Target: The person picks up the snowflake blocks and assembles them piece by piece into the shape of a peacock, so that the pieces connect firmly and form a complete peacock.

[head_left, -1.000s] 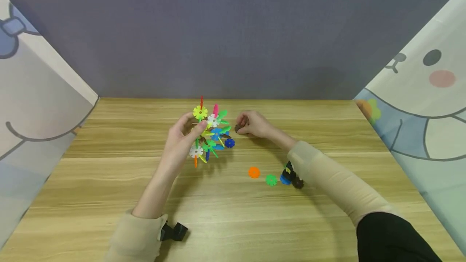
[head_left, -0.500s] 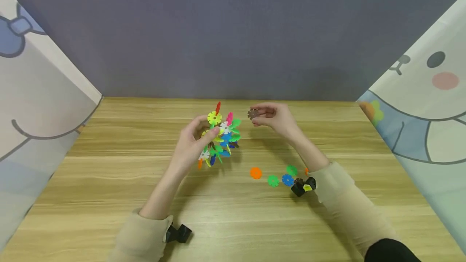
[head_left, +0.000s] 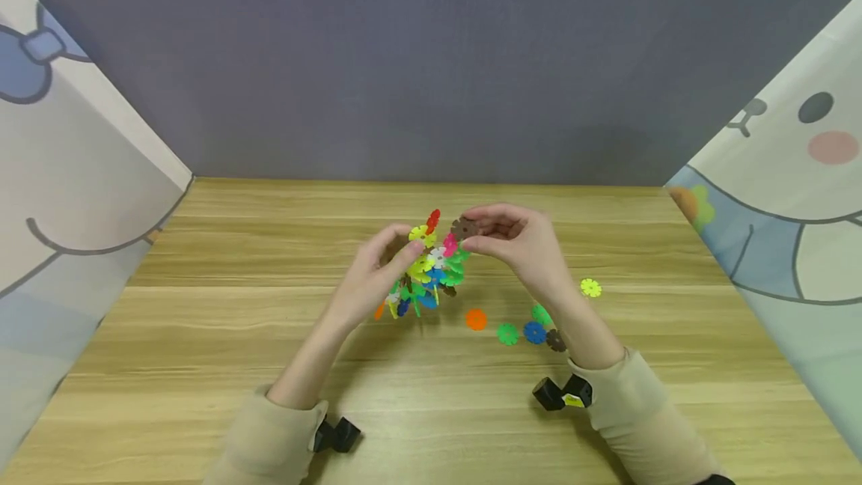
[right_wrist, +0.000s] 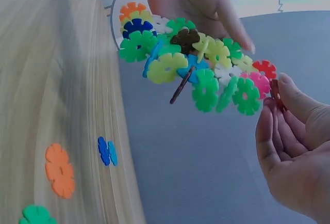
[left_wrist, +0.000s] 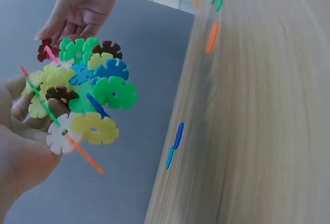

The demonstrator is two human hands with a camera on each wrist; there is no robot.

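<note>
Brown snowflake disc [head_left: 465,228], pinched in our right hand [head_left: 521,245], sits just right of the snowflake cluster's [head_left: 431,268] top; our left hand [head_left: 373,283] grips that cluster.

Both forearms, in beige sleeves, reach forward and angle inward so the hands nearly meet. The left hand [head_left: 377,279] has its fingers curled in a grip, thumb uppermost. The right hand [head_left: 521,242] pinches with thumb and fingertips, palm facing down.
</note>
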